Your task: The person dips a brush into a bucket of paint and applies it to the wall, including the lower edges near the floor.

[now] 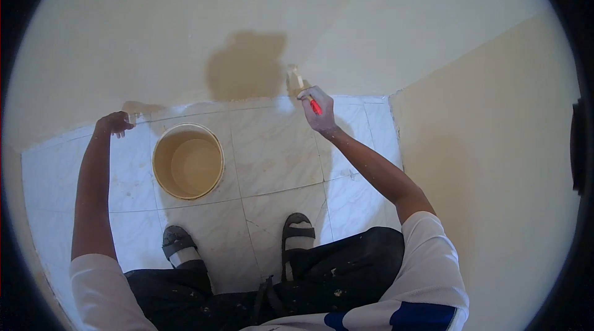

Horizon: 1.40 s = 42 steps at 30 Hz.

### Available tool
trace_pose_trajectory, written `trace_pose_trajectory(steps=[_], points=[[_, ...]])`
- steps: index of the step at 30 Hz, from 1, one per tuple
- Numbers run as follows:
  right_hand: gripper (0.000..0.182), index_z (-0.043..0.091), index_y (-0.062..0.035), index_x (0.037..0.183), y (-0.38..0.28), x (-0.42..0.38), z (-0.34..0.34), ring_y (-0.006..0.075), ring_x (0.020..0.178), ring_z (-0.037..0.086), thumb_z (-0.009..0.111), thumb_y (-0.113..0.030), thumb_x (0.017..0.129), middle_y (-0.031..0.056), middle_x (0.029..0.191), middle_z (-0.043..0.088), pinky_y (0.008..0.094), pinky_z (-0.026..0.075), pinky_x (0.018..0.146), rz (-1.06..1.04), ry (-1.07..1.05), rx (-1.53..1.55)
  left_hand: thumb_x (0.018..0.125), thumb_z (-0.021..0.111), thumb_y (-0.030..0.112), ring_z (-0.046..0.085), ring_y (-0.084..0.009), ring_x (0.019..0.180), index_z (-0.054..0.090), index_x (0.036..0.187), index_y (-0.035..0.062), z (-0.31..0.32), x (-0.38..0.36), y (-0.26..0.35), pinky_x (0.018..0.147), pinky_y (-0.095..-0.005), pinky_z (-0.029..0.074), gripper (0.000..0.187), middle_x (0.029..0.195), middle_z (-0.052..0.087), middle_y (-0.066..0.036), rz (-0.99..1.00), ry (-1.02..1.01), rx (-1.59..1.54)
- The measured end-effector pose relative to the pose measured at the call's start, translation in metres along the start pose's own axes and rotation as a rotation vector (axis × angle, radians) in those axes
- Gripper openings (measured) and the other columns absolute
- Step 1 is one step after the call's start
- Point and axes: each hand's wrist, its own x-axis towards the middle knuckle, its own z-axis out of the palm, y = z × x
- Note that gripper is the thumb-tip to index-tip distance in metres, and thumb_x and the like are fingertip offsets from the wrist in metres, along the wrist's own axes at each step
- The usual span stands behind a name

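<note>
My right hand (318,110) grips a paintbrush (297,81) with a red handle, its bristles pressed against the cream wall (185,34) just above the floor line. My left hand (113,124) rests with curled fingers against the bottom of the same wall, to the left, holding nothing that I can see. Between my arms stands a round bucket (188,161) with cream paint inside, on the tiled floor.
White marbled floor tiles (278,145) spread below me. My two sandalled feet (298,227) stand near the bucket. A second cream wall (495,145) closes the corner on the right. A head shadow falls on the wall ahead.
</note>
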Motion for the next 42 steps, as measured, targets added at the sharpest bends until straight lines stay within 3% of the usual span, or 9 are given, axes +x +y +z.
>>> trace_pose_trajectory(steps=[5, 11, 17, 21, 24, 30, 33, 37, 42], points=[[0.005, 0.061, -0.0009, 0.087, 0.031, -0.027, 0.013, 0.0300, 0.079, 0.063, 0.058, -0.004, 0.085, 0.0151, 0.087, 0.063, 0.0357, 0.050, 0.072, 0.106, -0.191, -0.060, 0.089, 0.064, 0.043, 0.070, -0.0215, 0.065, 0.055, 0.105, 0.0054, 0.002, 0.013, -0.012, 0.051, -0.0337, 0.052, 0.042, 0.074, 0.071, -0.010, 0.039, -0.004, -0.031], [0.014, 0.063, -0.0061, 0.100, 0.034, -0.046, 0.025, 0.0356, 0.099, 0.060, 0.059, -0.007, 0.087, 0.0166, 0.112, 0.061, 0.0393, 0.052, 0.083, -0.092, -0.462, -0.196, 0.090, 0.062, 0.043, 0.070, -0.0208, 0.065, 0.055, 0.107, 0.0055, 0.008, 0.020, -0.020, 0.051, -0.0329, 0.052, 0.042, 0.075, 0.071, -0.011, 0.042, -0.036, -0.020], [0.022, 0.064, -0.0110, 0.107, 0.058, -0.035, 0.027, 0.0353, 0.110, 0.058, 0.058, -0.006, 0.086, 0.0141, 0.130, 0.055, 0.0391, 0.049, 0.094, -0.077, -0.594, -0.471, 0.091, 0.062, 0.043, 0.070, -0.0221, 0.071, 0.057, 0.109, 0.0055, 0.005, 0.013, -0.015, 0.059, -0.0374, 0.052, 0.042, 0.082, 0.072, -0.012, 0.026, -0.042, -0.037], [0.026, 0.066, -0.0133, 0.105, 0.038, -0.009, 0.005, 0.0351, 0.107, 0.059, 0.060, -0.004, 0.082, 0.0132, 0.130, 0.054, 0.0431, 0.051, 0.090, -0.060, -0.577, -0.475, 0.090, 0.062, 0.043, 0.070, -0.0219, 0.068, 0.057, 0.110, 0.0071, 0.010, 0.017, -0.018, 0.056, -0.0360, 0.052, 0.041, 0.080, 0.071, -0.011, -0.007, -0.039, -0.036], [0.028, 0.066, -0.0127, 0.104, 0.024, 0.000, -0.016, 0.0351, 0.106, 0.059, 0.062, -0.001, 0.079, 0.0136, 0.134, 0.053, 0.0422, 0.052, 0.088, -0.188, -0.438, -0.501, 0.089, 0.064, 0.040, 0.069, -0.0217, 0.064, 0.057, 0.112, 0.0087, 0.011, 0.025, -0.029, 0.051, -0.0345, 0.051, 0.039, 0.076, 0.071, -0.011, 0.006, -0.035, -0.067], [0.029, 0.066, -0.0081, 0.098, -0.040, 0.012, -0.052, 0.0366, 0.108, 0.058, 0.067, 0.005, 0.073, 0.0196, 0.136, 0.050, 0.0392, 0.051, 0.088, -0.242, -0.180, -0.523, 0.087, 0.067, 0.041, 0.068, -0.0234, 0.061, 0.050, 0.113, 0.0112, 0.023, 0.071, -0.073, 0.052, -0.0370, 0.054, 0.043, 0.074, 0.069, -0.014, 0.014, -0.044, -0.208], [0.027, 0.066, -0.0059, 0.095, -0.045, 0.008, -0.049, 0.0374, 0.110, 0.057, 0.068, 0.006, 0.071, 0.0233, 0.135, 0.050, 0.0393, 0.051, 0.088, -0.351, -0.095, -0.473, 0.090, 0.063, 0.039, 0.069, -0.0261, 0.066, 0.052, 0.113, 0.0085, 0.011, 0.036, -0.032, 0.056, -0.0409, 0.053, 0.040, 0.077, 0.070, -0.016, -0.006, 0.000, -0.068], [0.022, 0.066, -0.0053, 0.096, -0.012, -0.001, -0.029, 0.0385, 0.114, 0.055, 0.068, 0.001, 0.075, 0.0265, 0.133, 0.050, 0.0413, 0.050, 0.092, -0.294, -0.217, -0.481, 0.091, 0.061, 0.036, 0.070, -0.0257, 0.067, 0.052, 0.109, 0.0060, 0.013, 0.037, -0.034, 0.057, -0.0403, 0.053, 0.036, 0.078, 0.070, -0.016, 0.049, 0.001, -0.088], [0.016, 0.063, -0.0066, 0.094, 0.084, -0.041, 0.017, 0.0396, 0.111, 0.057, 0.063, -0.002, 0.078, 0.0247, 0.130, 0.053, 0.0426, 0.051, 0.091, -0.357, -0.384, -0.554, 0.091, 0.061, 0.031, 0.070, -0.0232, 0.066, 0.053, 0.110, 0.0054, 0.010, 0.034, -0.028, 0.052, -0.0365, 0.053, 0.033, 0.076, 0.071, -0.014, 0.031, -0.010, -0.042]])
